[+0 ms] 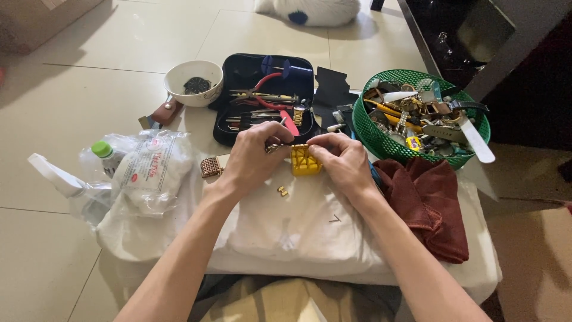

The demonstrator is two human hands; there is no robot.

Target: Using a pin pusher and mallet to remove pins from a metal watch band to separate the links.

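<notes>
Head view: both hands working over a white cloth [298, 232] on the floor. Left hand [253, 156] pinched shut on a thin metal tool [275, 146], tip at the yellow block [305, 160]. Right hand [342, 160] gripping that block, steadying it. 1 small gold link [282, 191] loose just below, green basket [381, 138] of watch parts off right.

Basket [381, 140] right of tool case [238, 128]
</notes>
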